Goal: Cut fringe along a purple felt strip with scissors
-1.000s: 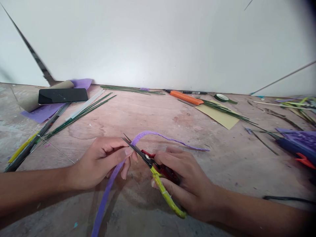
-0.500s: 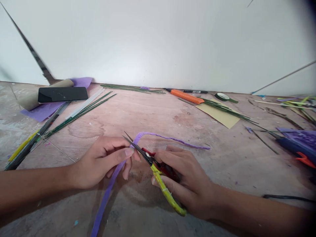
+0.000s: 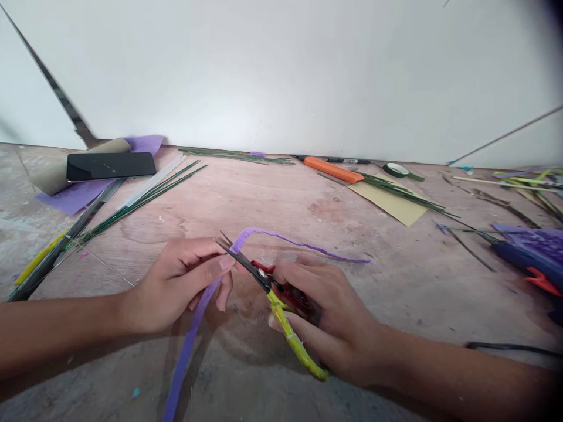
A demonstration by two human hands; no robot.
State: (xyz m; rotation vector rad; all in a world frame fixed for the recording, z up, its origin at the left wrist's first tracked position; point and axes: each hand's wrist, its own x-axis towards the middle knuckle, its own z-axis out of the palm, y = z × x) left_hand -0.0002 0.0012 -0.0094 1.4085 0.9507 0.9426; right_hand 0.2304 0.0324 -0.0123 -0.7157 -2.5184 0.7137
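Between the thumb and fingers of my left hand (image 3: 185,287) is pinched a long purple crepe paper strip (image 3: 188,351). One end hangs down past the bottom of the view; the other arches over and trails right, narrowing to a twisted tip. My right hand (image 3: 328,319) grips scissors (image 3: 290,337), one handle wrapped in yellow, the other red. Their dark blades lie slightly apart across the strip, just beyond my left thumb. The right fingers partly cover the red handle.
On the left, a black phone (image 3: 112,166) rests on purple paper and a cardboard tube (image 3: 53,176), near green wires (image 3: 145,202). An orange cutter (image 3: 333,169), yellowish card (image 3: 389,202) and green tape roll (image 3: 396,170) lie back right. A blue glue gun (image 3: 512,258) sits far right.
Both hands, with the strip and scissors, have shifted slightly left and up in view. The scissor blades look a little closer together across the strip.
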